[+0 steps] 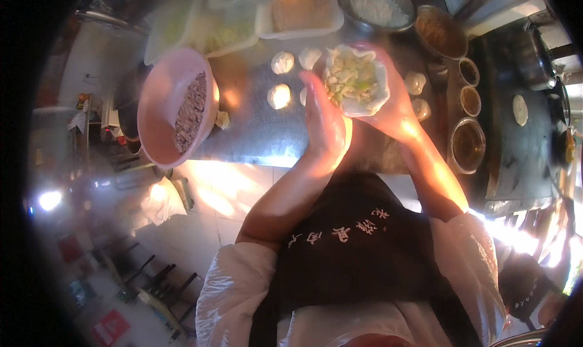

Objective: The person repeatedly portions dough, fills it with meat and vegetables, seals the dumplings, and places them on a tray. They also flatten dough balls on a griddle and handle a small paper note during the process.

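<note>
A round dough wrapper (384,102) is spread open like a shallow bowl. Chopped pale and green filling (355,76) lies heaped inside it. My left hand (327,124) cups it from the lower left, with one digit pointing up; the other fingers are hidden under the dough. On the far right side my right hand (397,99) supports it, its fingers curving behind the rim. Both hands look shiny and wet. Below them is a metal worktop (255,137), where several dough balls (278,96) rest to the left and more dough balls (415,83) to the right.
A pink basin (157,114) of minced filling stands left. Trays (296,35) and a steel bowl (377,27) of white shreds line the back. Small bowls (468,145) stand right, beside a dark griddle (524,165) carrying one flat dough piece (519,110).
</note>
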`<state>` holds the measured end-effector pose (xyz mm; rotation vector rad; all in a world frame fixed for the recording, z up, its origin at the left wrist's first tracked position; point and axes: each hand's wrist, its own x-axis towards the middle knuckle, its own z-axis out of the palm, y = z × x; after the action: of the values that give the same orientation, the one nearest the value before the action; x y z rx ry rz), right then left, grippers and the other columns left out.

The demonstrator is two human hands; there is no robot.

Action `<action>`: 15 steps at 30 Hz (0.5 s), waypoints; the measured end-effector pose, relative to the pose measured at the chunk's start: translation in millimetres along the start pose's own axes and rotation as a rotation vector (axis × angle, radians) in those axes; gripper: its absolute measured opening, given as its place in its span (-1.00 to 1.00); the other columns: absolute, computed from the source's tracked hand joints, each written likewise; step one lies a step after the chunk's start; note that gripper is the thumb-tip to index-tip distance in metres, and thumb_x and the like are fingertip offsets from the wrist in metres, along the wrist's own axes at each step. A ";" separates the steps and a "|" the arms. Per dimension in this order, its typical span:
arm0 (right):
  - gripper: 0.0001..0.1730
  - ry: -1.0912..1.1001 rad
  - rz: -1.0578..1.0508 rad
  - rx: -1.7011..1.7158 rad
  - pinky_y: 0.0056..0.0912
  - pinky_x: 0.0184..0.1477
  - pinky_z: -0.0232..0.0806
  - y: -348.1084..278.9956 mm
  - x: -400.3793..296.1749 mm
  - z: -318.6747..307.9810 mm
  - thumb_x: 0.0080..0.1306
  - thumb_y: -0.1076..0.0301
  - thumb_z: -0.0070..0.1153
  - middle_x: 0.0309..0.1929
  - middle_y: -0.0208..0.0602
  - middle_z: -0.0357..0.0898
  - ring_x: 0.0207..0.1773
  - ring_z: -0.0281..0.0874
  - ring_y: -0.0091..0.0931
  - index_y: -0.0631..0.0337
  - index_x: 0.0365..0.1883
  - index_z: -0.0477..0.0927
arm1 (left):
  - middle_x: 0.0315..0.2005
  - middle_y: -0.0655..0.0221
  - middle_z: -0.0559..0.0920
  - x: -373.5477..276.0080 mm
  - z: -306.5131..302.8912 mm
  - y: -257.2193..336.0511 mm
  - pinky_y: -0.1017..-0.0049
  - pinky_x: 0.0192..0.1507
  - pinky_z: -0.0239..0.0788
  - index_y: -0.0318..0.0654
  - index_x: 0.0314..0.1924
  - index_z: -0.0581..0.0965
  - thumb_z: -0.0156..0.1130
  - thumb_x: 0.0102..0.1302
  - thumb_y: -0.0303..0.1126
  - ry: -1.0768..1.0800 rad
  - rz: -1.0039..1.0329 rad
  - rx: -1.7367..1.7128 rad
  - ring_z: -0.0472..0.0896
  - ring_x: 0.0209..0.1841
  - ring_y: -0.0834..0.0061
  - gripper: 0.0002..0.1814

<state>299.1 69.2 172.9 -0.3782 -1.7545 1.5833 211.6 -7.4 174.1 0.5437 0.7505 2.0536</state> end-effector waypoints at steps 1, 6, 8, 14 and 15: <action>0.01 -0.030 0.025 -0.026 -0.34 0.26 0.24 1.4 -3.9 0.7 -0.15 0.36 0.57 0.18 -0.29 0.40 0.23 0.38 -0.45 0.15 0.27 0.27 | 0.24 0.34 0.38 -3.2 -5.5 -4.5 0.42 0.32 0.16 -0.27 0.35 0.24 -0.23 0.54 0.03 0.073 -0.068 0.037 0.37 0.24 0.48 -0.40; -0.02 -0.044 0.101 -0.122 -0.33 0.22 0.26 6.4 -12.7 -3.6 -0.12 0.29 0.55 0.16 -0.27 0.42 0.20 0.41 -0.43 0.17 0.28 0.30 | 0.07 0.34 0.53 -4.7 -13.1 -11.6 0.52 0.14 0.34 -0.33 0.20 0.45 0.00 0.49 -0.31 0.073 -0.066 0.235 0.50 0.07 0.58 -0.62; -0.05 -0.062 0.136 -0.168 -0.34 0.20 0.26 6.6 -12.4 -7.4 -0.12 0.31 0.52 0.14 -0.26 0.44 0.18 0.41 -0.43 0.18 0.25 0.32 | 0.03 0.34 0.56 -2.0 -10.5 -8.2 0.55 0.09 0.37 -0.36 0.16 0.49 0.03 0.44 -0.42 0.078 -0.102 0.280 0.52 0.01 0.61 -0.66; -0.11 -0.108 0.199 -0.082 -0.35 0.20 0.24 7.3 -10.1 -11.7 -0.15 0.41 0.43 0.13 -0.22 0.45 0.20 0.39 -0.41 0.21 0.22 0.35 | 0.01 0.36 0.56 2.1 -11.7 -2.1 0.58 0.07 0.34 -0.32 0.10 0.56 0.04 0.23 -0.64 -0.021 -0.121 0.382 0.51 0.00 0.62 -0.57; -0.10 -0.103 0.178 -0.092 -0.35 0.21 0.24 7.5 -10.0 -11.4 -0.16 0.42 0.41 0.14 -0.21 0.44 0.21 0.38 -0.41 0.22 0.23 0.34 | 0.05 0.33 0.55 1.8 -12.5 -2.4 0.59 0.04 0.35 -0.33 0.12 0.54 0.00 0.22 -0.67 -0.032 -0.099 0.448 0.52 -0.03 0.63 -0.55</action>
<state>311.9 72.6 162.3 -0.5178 -1.9228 1.6751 204.3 -8.6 163.6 0.7687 1.2039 1.7838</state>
